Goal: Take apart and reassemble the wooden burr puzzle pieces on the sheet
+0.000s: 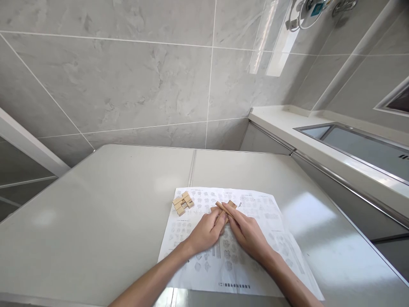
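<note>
My two hands meet over a printed paper sheet [262,238] covered in small diagrams. Fingers of my left hand [209,228] are closed around light wooden puzzle pieces [232,204]. My right hand [244,228] is closed too, pinching a slim wooden stick [220,205] that lies slantwise across the other pieces. The fingers hide much of the wood, so how the pieces fit together cannot be made out. To the left, on the sheet's corner, rests a separate notched wooden block [182,203] of several pieces, with a gap in its middle.
The sheet lies on a glossy pale table [128,230] with a seam running through it. A grey tiled wall [143,85] rises behind. At the right stands a white counter [277,117] with a sink [351,147], its cabinet fronts bordering the table.
</note>
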A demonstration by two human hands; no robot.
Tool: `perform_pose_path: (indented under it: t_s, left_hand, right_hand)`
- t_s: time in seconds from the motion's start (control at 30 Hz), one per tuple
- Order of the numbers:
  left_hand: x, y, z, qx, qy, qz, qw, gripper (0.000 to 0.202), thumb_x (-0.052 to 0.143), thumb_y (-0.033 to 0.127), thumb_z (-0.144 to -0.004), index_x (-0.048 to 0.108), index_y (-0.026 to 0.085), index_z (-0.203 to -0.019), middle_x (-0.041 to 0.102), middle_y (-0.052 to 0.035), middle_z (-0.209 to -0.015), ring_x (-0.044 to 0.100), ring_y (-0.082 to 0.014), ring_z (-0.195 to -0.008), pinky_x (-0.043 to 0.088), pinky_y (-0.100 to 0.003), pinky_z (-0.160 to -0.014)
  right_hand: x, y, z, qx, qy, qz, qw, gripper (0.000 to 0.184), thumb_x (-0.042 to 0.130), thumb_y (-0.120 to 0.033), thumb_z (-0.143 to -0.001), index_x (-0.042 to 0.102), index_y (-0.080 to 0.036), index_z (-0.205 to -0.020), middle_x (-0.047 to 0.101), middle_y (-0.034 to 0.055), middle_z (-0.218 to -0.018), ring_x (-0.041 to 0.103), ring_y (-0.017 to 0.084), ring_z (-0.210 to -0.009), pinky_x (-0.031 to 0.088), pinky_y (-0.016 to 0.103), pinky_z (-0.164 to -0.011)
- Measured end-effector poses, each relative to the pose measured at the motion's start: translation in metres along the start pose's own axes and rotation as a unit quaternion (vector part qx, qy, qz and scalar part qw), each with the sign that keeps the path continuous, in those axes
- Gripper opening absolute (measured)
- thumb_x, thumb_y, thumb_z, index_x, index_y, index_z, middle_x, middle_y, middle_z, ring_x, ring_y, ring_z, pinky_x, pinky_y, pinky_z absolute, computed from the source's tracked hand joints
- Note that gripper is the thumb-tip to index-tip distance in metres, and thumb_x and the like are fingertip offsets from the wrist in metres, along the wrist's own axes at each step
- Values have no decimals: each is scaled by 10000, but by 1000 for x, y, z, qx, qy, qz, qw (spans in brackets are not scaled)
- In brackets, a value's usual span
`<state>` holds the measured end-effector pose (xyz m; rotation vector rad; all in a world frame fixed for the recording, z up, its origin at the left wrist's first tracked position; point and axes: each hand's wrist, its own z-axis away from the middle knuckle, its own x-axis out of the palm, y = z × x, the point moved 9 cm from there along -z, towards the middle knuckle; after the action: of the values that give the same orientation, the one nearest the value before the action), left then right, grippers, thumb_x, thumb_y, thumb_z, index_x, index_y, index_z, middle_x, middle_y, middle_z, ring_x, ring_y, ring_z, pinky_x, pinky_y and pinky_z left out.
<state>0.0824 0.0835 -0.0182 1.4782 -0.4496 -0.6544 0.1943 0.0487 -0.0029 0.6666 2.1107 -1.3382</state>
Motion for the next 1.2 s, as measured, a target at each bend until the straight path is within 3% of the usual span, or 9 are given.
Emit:
perform_pose_path:
  t_s: [0.17,0.33,0.43,0.5,0.57,0.77,0.97,1.1,1.2]
  left_hand:
    - [0,2,0,3,11,40,999,427,486,582,-1087,479,231,-844,400,71,-636,300,-118,-532,248,-282,-502]
    - [-18,6,-1,14,83,91,992,467,463,629,-1085,450,236,-833,397,77,-631,322,-115,-539,292,-271,-534]
    - [-29,7,-2,16,125,120,985,485,459,654,-1077,423,241,-826,405,76,-631,332,-116,-542,310,-266,-545]
    - [-33,5,-2,13,139,135,981,485,470,668,-1068,430,241,-840,412,76,-632,332,-114,-537,303,-261,-539]
    - [-34,3,-3,9,146,146,978,480,475,672,-1064,451,236,-864,416,78,-637,324,-110,-528,286,-257,-528]
    - [-33,1,-3,4,144,165,976,486,488,660,-1063,435,235,-833,426,73,-640,313,-106,-520,260,-255,-512]
    - [-33,1,-2,0,138,179,974,494,503,661,-1057,431,239,-810,464,54,-657,325,-109,-518,246,-260,-502]
    - [-33,0,-2,-3,140,190,972,483,526,663,-1048,468,231,-840,484,53,-662,329,-103,-509,233,-256,-500]
    - [-33,-2,-3,-5,139,205,969,479,544,670,-1037,494,222,-875,504,57,-668,320,-88,-487,233,-246,-496]
  right_hand:
    - [0,2,1,11,10,-18,1000,551,392,-264,-1120,423,-406,-1652,787,57,-1300,794,287,-1081,683,418,-807]
    - [-6,13,3,39,69,-3,997,621,423,-289,-1121,231,-326,-1710,762,108,-1249,729,234,-746,612,374,-602]
    - [-8,17,2,31,87,17,996,555,448,-281,-1118,328,-310,-1659,718,121,-1315,720,296,-1060,640,473,-833]
    - [-5,17,1,15,78,24,997,513,477,-266,-1104,409,-318,-1610,676,115,-1411,624,336,-1299,567,575,-1046]
    - [-2,19,0,8,68,25,997,488,511,-260,-1090,457,-323,-1570,659,103,-1449,557,354,-1384,507,622,-1124]
    - [0,29,-1,25,67,22,997,311,547,-286,-1084,605,-311,-1389,723,111,-1240,622,374,-1218,553,636,-1029]
    - [-2,35,0,55,71,-7,996,281,571,-344,-1076,642,-323,-1347,714,112,-1180,630,379,-1150,577,614,-963]
    - [-1,35,0,75,67,-43,994,191,561,-397,-1081,718,-310,-1144,721,110,-1044,638,376,-1036,572,602,-900]
    - [-2,39,-1,103,70,-79,989,232,586,-468,-1065,728,-292,-1016,728,113,-1018,648,375,-1011,563,595,-904]
